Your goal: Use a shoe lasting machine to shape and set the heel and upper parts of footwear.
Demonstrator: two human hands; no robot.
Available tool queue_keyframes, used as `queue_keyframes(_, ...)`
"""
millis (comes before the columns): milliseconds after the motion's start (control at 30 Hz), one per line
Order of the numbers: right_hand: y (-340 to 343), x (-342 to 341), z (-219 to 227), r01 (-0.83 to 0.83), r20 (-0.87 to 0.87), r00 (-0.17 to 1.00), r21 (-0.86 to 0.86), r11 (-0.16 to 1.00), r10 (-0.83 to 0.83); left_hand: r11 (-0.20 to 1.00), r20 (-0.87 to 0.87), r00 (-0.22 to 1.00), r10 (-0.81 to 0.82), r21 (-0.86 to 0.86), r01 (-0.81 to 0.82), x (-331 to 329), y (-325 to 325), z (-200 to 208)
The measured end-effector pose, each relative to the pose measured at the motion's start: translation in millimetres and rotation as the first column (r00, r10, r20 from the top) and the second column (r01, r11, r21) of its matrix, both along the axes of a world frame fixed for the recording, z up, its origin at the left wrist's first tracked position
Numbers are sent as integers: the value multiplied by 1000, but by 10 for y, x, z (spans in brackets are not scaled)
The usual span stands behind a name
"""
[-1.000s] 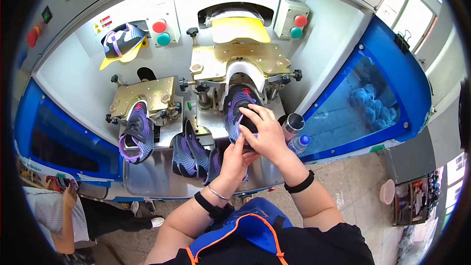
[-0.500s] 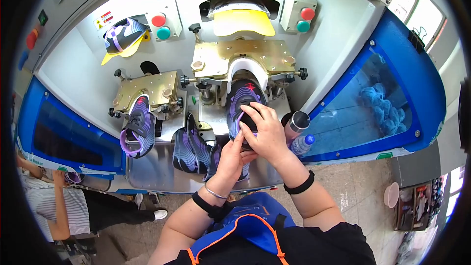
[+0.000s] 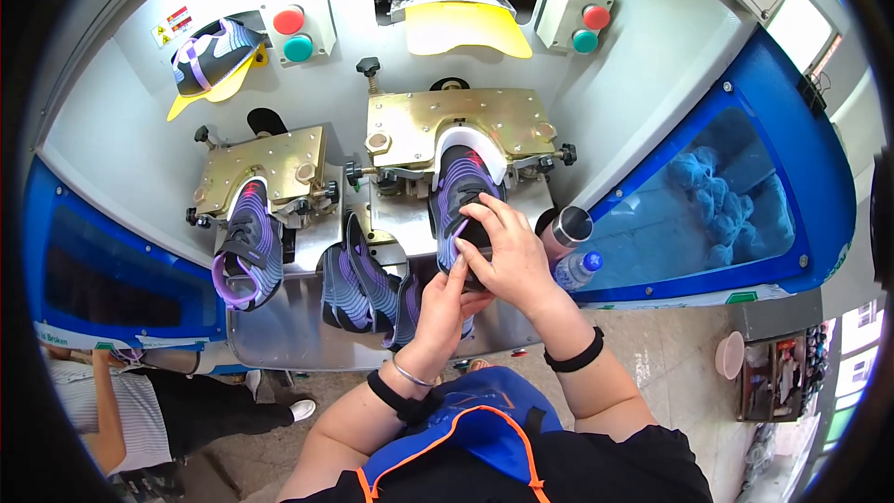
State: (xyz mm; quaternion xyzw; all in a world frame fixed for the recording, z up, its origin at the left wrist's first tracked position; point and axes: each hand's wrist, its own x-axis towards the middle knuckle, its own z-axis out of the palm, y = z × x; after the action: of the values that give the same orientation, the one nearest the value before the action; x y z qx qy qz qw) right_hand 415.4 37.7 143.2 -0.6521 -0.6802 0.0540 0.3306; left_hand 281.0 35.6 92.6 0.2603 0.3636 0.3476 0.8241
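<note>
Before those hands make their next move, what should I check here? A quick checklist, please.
1. Held shoe, toe within the white U-shaped pad: ok.
2. Held shoe free of hands: not ok; the right hand and left hand are both on it.
3. Held shoe's heel seated properly: cannot tell; the hands largely hide it.
4. Left shoe, toe in the notch of the smaller gold plate: ok.
5. Hands clear of the right control box: ok.
</note>
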Motion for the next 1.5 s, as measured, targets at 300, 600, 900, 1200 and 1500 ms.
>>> queue_keyframes(300,26,-56,-111,-3,76,997,65,998,-2,1000,1,1000,21,14,-21,12,-9,-208)
queue_keyframes(600,-62,22,-338,-57,62,997,161,985,48,994,-74,993,92,58,-88,73,-150,-305)
queue_keyframes(900,-869,282,-713,-303,15,940,493,816,340,904,-303,891,339,367,-219,-241,-537,-348)
queue_keyframes(1200,-972,-101,-1852,-518,-806,434,-589,621,-402,691,-686,356,635,710,135,-822,-873,-829)
queue_keyframes(1500,-1636,154,18,-632,160,766,11,775,622,61,-225,553,802,952,299,-1180,-809,-1361)
